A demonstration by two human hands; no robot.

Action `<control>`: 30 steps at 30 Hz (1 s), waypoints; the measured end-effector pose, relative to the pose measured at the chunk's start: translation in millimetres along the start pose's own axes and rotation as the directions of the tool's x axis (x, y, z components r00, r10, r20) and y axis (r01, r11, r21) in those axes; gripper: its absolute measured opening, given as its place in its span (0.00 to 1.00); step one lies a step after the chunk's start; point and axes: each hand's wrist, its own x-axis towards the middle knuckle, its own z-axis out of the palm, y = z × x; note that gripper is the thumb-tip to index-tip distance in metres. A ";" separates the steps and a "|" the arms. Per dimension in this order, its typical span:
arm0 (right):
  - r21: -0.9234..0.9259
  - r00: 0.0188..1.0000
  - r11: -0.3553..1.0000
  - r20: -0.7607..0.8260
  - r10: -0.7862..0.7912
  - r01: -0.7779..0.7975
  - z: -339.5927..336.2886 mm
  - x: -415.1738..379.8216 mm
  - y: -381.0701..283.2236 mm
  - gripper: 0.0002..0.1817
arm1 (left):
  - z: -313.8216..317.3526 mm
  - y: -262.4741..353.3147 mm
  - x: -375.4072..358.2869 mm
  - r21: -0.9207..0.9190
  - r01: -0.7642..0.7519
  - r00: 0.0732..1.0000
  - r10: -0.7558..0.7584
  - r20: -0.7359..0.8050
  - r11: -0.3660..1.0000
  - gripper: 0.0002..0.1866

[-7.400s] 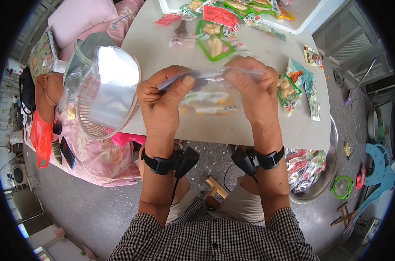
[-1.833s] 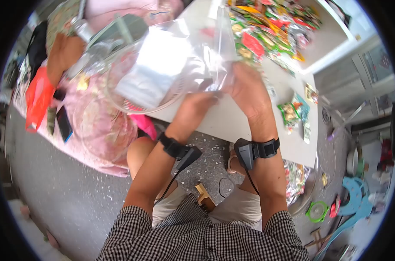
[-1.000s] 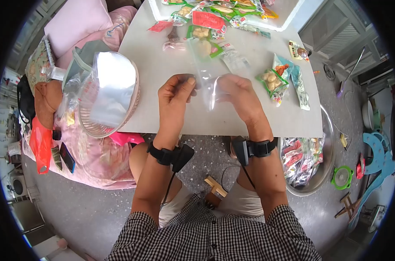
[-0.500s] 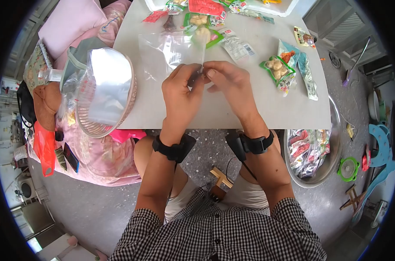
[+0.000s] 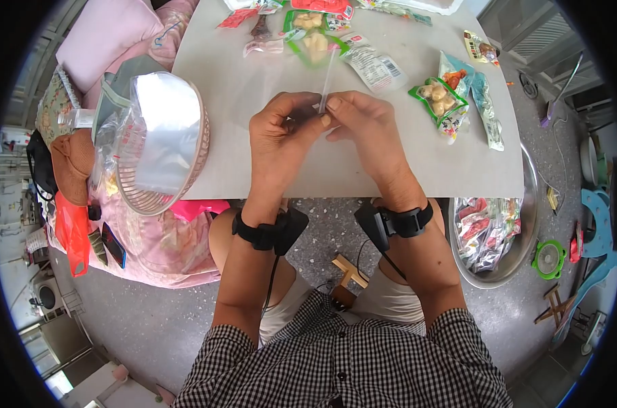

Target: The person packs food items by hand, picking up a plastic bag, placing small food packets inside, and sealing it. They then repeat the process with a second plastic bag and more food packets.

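Note:
Near the middle of the table, my left hand [image 5: 286, 128] and my right hand [image 5: 364, 126] meet, thumbs and fingers pinched together on the edge of a clear plastic bag [image 5: 327, 78]. The bag stands up away from me, its edge showing as a thin pale strip, and the rest is see-through and hard to trace. Just beyond it lie green-edged snack packets [image 5: 315, 46] with pale pieces inside, and a white packet with a barcode [image 5: 374, 64]. My fingers partly hide the spot where they grip.
Left of the table, a woven basket [image 5: 201, 153] holds clear bags [image 5: 162, 129]. Several snack packets, including a green-edged packet [image 5: 439, 100], lie on the right of the table [image 5: 417, 170]. A metal basin [image 5: 526, 238] of wrapped packets [image 5: 485, 231] stands below right.
The clear bag has swung from lying out to the left to standing narrow and upright between my hands. Both hands stay pinched on its edge. The view has shifted slightly.

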 end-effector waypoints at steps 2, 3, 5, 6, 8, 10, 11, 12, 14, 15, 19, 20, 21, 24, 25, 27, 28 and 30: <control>0.009 1.000 1.000 0.009 0.002 -0.002 0.2 0.2 0.2 0.10 | -1.0 -3.0 -0.2 0.011 0.000 1.000 0.000 -0.006 1.000 0.12; 0.008 1.000 1.000 0.007 0.005 -0.005 0.6 0.1 0.3 0.10 | -1.5 -4.0 -0.4 0.015 0.000 1.000 0.001 -0.010 1.000 0.12; 0.005 1.000 1.000 0.005 0.011 -0.011 1.4 0.1 0.2 0.10 | -2.3 -3.5 -0.7 0.025 0.000 1.000 0.000 -0.007 1.000 0.12; -0.002 1.000 1.000 0.004 0.010 -0.010 1.4 0.4 0.7 0.09 | -2.6 -3.0 -0.7 0.030 0.000 1.000 0.000 -0.005 1.000 0.12; -0.016 1.000 1.000 0.000 0.008 -0.008 1.1 0.9 2.1 0.09 | -2.9 -1.9 -1.6 0.047 -0.006 1.000 0.006 0.005 0.999 0.13; -0.019 1.000 1.000 -0.006 0.012 -0.012 1.7 0.7 1.8 0.09 | -2.7 0.0 -2.1 0.061 -0.006 1.000 0.006 0.010 0.998 0.13; -0.020 1.000 1.000 -0.009 0.014 -0.014 2.0 0.6 1.8 0.09 | -2.4 1.4 -2.2 0.067 -0.003 1.000 0.003 0.008 0.998 0.14; -0.022 1.000 1.000 -0.010 0.009 -0.009 2.0 0.7 1.9 0.08 | -2.5 2.0 -2.3 0.073 -0.001 1.000 0.000 0.007 0.997 0.14; -0.027 1.000 1.000 -0.011 -0.002 0.002 2.2 1.0 2.4 0.08 | -4.1 -4.6 -2.0 0.055 0.013 1.000 -0.014 0.016 0.998 0.15; -0.027 1.000 1.000 -0.021 0.000 0.000 2.4 1.4 3.0 0.07 | -4.6 -6.8 -1.9 0.047 0.019 1.000 -0.020 0.021 0.999 0.16; -0.024 0.999 1.000 -0.049 -0.002 0.001 2.7 1.8 4.4 0.06 | -2.2 -5.4 -1.9 0.087 0.035 0.999 -0.037 0.032 0.996 0.18; -0.022 0.999 1.000 -0.053 -0.006 0.004 2.7 1.6 4.5 0.06 | -2.2 -4.8 -1.6 0.106 0.033 0.998 -0.038 0.041 0.994 0.18; -0.031 0.999 1.000 -0.047 -0.004 0.003 2.3 1.8 4.2 0.07 | -2.2 -4.6 -1.4 0.124 0.032 0.998 -0.038 0.051 0.992 0.18; -0.051 0.999 0.999 -0.035 -0.006 0.004 0.6 2.6 3.3 0.08 | -1.1 -5.4 -1.7 0.187 0.021 0.998 -0.033 0.059 0.982 0.17; -0.055 0.999 0.998 -0.033 -0.009 0.007 0.4 2.8 3.2 0.08 | -1.5 -6.8 -1.7 0.163 0.027 0.997 -0.038 0.068 0.986 0.16; -0.061 1.000 0.998 -0.029 -0.009 0.008 0.3 2.8 2.6 0.09 | -2.9 -10.2 -1.7 0.116 0.039 0.995 -0.049 0.088 0.993 0.15; -0.063 1.000 0.998 -0.027 -0.007 0.005 0.5 2.5 1.6 0.09 | -2.9 -9.9 -1.9 0.078 0.046 0.995 -0.053 0.090 0.996 0.15; -0.064 1.000 0.998 -0.031 -0.005 0.003 0.7 2.3 1.2 0.10 | -2.4 -8.6 -2.3 0.003 0.062 0.994 -0.062 0.095 0.998 0.14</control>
